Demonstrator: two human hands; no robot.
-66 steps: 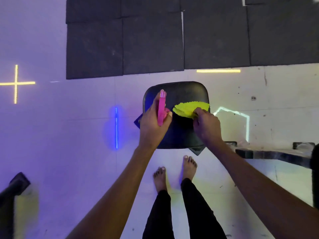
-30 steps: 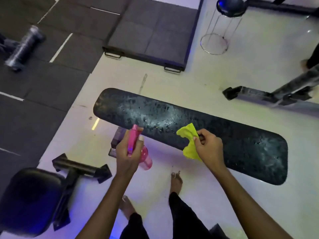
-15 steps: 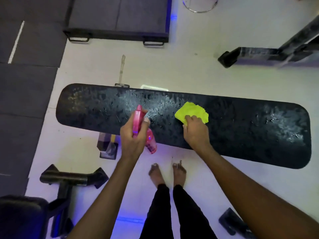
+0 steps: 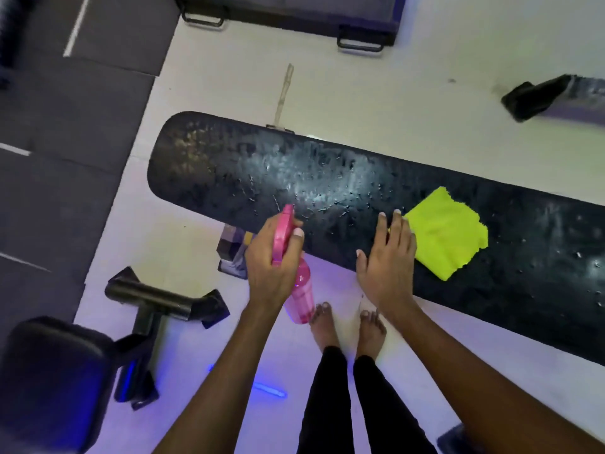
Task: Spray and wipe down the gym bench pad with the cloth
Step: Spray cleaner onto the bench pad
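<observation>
A long black pad (image 4: 376, 204) with rounded ends runs across the view, its vinyl-like skin slightly pebbled and glossy, speckled with beads and streaks of liquid that shine whitest near the middle; its left end looks duller, with a brownish mottling. On the pad, right of centre, lies the cloth (image 4: 447, 232), a bright yellow-green square of nubbly, towel-like fabric with ragged edges, spread flat and reaching close to the pad's near edge. The right hand (image 4: 388, 262) is open, fingers straight and spread, hovering or resting at the near edge of the pad just left of the cloth; its fingertips lie at the cloth's left border, and whether they touch it cannot be told. The left hand (image 4: 270, 260) grips the bottle (image 4: 294, 267), a pink translucent plastic sprayer with a flat, opaque pink head; the fingers are wrapped round the neck and the thumb lies along the head, which points toward the pad's wet middle, while the tapering body hangs down below the hand. Beneath the pad a blocky metal leg (image 4: 232, 253) shows at the near side. Two bare feet (image 4: 347, 326) stand on the pale, smooth floor (image 4: 409, 77) under black trousers. At lower left sits a padded black seat (image 4: 49, 381) on a tubular black frame (image 4: 163, 303) with angular end caps. Dark rubber mats (image 4: 65, 109) with white lines cover the floor at left, and a low platform (image 4: 284, 11) with metal loop handles lies at the top.
</observation>
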